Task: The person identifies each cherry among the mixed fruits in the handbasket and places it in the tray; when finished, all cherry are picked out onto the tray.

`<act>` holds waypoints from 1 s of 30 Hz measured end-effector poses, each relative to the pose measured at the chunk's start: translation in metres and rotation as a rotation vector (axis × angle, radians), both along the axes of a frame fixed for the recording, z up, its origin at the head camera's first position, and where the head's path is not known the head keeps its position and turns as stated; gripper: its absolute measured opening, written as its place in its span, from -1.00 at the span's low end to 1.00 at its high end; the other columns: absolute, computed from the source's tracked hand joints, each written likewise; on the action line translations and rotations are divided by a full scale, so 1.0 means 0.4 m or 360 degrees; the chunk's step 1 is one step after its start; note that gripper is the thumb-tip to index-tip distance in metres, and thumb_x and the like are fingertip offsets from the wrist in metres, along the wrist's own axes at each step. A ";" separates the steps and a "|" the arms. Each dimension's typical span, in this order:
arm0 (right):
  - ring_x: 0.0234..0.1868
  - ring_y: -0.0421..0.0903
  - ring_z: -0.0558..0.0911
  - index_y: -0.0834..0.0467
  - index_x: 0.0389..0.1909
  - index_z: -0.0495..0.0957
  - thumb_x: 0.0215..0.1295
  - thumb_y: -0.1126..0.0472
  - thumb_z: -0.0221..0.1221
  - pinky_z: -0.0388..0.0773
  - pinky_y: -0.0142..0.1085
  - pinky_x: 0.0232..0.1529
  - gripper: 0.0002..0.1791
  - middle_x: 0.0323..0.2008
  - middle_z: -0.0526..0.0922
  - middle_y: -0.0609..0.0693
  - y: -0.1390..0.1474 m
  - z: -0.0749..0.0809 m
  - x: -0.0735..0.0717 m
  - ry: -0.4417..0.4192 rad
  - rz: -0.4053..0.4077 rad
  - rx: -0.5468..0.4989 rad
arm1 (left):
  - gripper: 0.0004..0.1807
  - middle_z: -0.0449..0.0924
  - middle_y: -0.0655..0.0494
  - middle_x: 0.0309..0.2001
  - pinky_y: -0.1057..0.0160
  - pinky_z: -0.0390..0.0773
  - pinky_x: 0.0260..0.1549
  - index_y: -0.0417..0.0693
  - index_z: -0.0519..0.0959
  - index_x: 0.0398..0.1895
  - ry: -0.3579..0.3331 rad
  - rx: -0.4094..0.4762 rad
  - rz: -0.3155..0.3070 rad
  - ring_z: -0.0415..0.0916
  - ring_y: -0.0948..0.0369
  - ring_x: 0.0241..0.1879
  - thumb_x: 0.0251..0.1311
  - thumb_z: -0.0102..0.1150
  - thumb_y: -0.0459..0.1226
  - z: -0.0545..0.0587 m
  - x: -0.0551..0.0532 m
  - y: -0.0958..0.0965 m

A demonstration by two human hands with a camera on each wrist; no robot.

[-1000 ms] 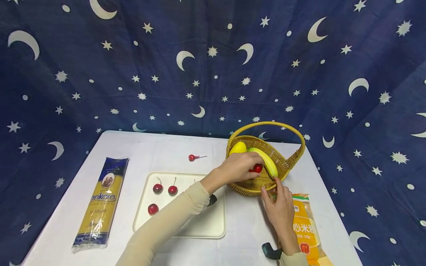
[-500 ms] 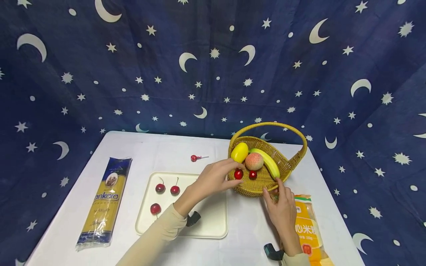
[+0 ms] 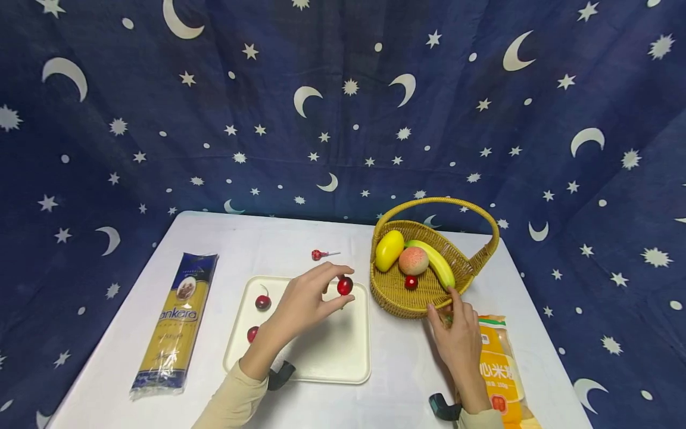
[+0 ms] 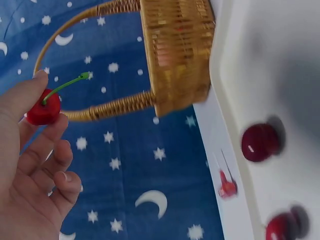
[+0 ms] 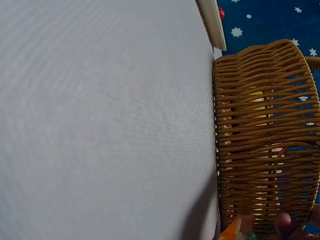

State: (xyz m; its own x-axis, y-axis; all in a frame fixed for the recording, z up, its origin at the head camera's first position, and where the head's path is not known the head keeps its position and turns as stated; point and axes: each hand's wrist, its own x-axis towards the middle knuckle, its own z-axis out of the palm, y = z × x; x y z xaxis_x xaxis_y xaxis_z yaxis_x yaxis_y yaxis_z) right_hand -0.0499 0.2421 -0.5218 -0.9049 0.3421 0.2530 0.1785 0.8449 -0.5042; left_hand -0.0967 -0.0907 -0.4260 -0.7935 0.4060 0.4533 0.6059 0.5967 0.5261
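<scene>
My left hand pinches a red cherry between thumb and fingertips, above the cream tray. In the left wrist view the held cherry shows a green stem. Dark cherries lie on the tray, partly hidden by that hand and forearm. To the right stands a wicker basket holding a yellow mango, a peach, a banana and another red cherry. My right hand holds the basket's near rim, thumb outside.
A pasta packet lies on the left of the white table. Behind the tray is a red lollipop. An orange food bag lies beside my right forearm. A blue star-patterned cloth hangs behind.
My left hand has drawn out of the basket and moved left over the tray, carrying the cherry. The peach and the other cherry came into sight. The right hand stays at the rim.
</scene>
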 end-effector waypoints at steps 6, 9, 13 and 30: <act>-0.03 0.16 0.47 0.06 0.58 0.33 0.46 -0.16 0.27 0.31 -0.09 -0.15 -0.22 -0.02 0.55 0.21 0.000 0.004 -0.002 -0.0006 0.0007 0.0007 | -0.48 0.74 0.30 -0.15 0.46 0.40 -0.50 0.13 0.69 0.15 0.0079 0.0053 0.0154 0.50 0.26 -0.42 0.10 0.64 -0.12 -0.011 0.028 -0.085; -0.04 0.16 0.48 0.07 0.58 0.33 0.46 -0.15 0.27 0.31 -0.09 -0.15 -0.22 -0.03 0.55 0.21 -0.001 0.003 -0.003 0.0000 0.0008 0.0009 | -0.43 0.76 0.26 -0.15 0.46 0.40 -0.50 0.11 0.68 0.15 0.0099 0.0066 0.0239 0.48 0.28 -0.42 0.03 0.68 -0.15 -0.011 0.043 -0.124; -0.06 0.15 0.47 0.08 0.57 0.33 0.45 -0.15 0.28 0.29 -0.11 -0.17 -0.21 -0.06 0.55 0.21 -0.002 0.002 -0.001 -0.0001 0.0002 0.0009 | -0.40 0.77 0.24 -0.14 0.43 0.41 -0.49 0.12 0.66 0.17 0.0065 0.0021 0.0350 0.44 0.32 -0.42 0.01 0.69 -0.13 -0.015 0.064 -0.168; -0.01 0.16 0.46 0.08 0.59 0.31 0.48 -0.17 0.25 0.29 -0.09 -0.16 -0.21 -0.01 0.53 0.22 -0.005 0.007 0.001 -0.0020 0.0006 -0.0018 | -0.49 0.74 0.33 -0.13 0.48 0.41 -0.51 0.17 0.64 0.04 -0.0142 -0.0122 0.0469 0.40 0.50 -0.48 0.02 0.68 -0.13 -0.148 0.160 -0.246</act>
State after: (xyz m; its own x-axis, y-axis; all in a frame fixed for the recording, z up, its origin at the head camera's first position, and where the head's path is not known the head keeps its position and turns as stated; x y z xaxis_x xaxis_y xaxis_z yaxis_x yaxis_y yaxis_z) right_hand -0.0495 0.2402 -0.5192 -0.9093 0.3414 0.2379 0.1814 0.8398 -0.5117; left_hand -0.0326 -0.1893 -0.4850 -0.9173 0.1829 0.3536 0.3544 0.7800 0.5158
